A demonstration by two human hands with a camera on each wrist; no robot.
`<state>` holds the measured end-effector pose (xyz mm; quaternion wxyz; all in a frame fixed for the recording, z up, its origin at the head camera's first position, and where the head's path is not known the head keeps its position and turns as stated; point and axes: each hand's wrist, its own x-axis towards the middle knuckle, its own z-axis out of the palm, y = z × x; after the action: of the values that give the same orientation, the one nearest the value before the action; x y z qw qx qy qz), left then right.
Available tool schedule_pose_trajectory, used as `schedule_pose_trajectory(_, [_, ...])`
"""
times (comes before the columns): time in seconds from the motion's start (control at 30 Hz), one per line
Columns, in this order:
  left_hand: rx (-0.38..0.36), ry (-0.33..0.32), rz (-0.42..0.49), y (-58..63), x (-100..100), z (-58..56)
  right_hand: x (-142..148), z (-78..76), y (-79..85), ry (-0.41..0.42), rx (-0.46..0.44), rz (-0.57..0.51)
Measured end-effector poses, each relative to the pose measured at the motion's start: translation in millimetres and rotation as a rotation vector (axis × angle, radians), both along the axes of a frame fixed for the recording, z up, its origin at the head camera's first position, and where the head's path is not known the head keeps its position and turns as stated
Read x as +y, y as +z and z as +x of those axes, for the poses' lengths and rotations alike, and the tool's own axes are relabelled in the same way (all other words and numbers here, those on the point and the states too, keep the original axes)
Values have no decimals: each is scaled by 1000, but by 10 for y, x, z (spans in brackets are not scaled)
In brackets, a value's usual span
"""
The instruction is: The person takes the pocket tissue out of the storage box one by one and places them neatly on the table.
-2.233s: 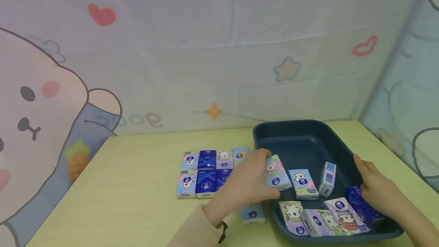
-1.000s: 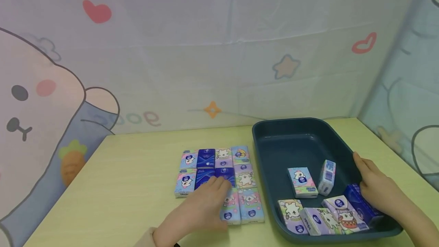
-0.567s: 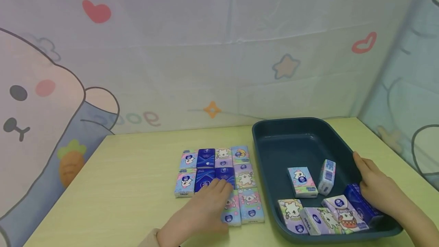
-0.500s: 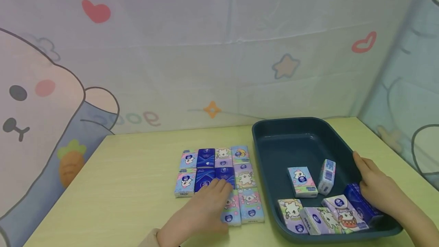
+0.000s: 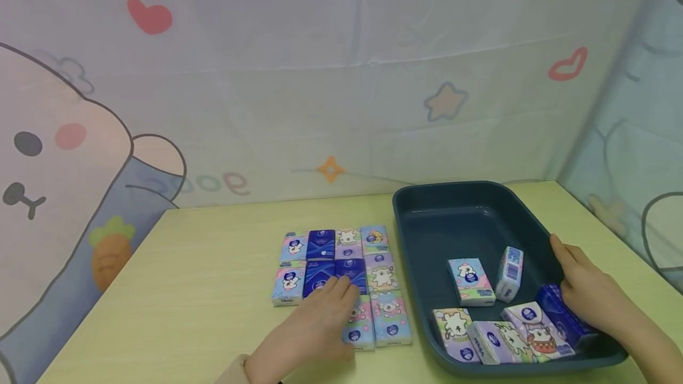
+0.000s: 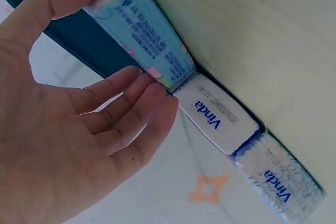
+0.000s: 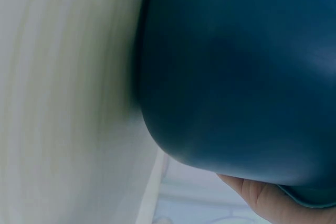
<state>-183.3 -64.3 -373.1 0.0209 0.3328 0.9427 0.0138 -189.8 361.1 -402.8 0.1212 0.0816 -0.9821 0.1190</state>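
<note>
My left hand [image 5: 312, 328] pinches a small blue-and-pink tissue pack [image 5: 361, 332] at the front of a block of packs on the table. In the left wrist view, the thumb presses one end of that tissue pack [image 6: 144, 35] and the fingertips touch its other end. Beside it lies a matching tissue pack [image 5: 391, 317]; dark blue packs [image 5: 351, 270] and pastel ones [image 5: 290, 283] form the rows behind. My right hand [image 5: 592, 292] grips the right rim of a dark blue tray [image 5: 448, 194], whose outer wall [image 7: 236, 77] fills much of the right wrist view.
Inside the tray several tissue packs lie loose, among them a pastel pack [image 5: 471, 282], one on its side [image 5: 509, 274] and a dark blue one [image 5: 562, 313]. The pale table [image 5: 203, 289] meets a printed cloth backdrop [image 5: 277, 105] at the back.
My left hand has carried a tissue pack from the tray's left edge leftward and down to the front row. Over the last second it has stayed almost still. The right hand keeps its place.
</note>
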Motion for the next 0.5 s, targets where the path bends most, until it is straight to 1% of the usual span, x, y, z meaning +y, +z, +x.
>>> schedule_pose_trajectory(0.23, [24, -7, 0, -6, -3, -5, 2, 2, 3, 7, 10, -3])
schedule_pose_trajectory(0.5, [-11, 19, -1, 18, 0, 2, 1, 1, -5, 12, 13, -10])
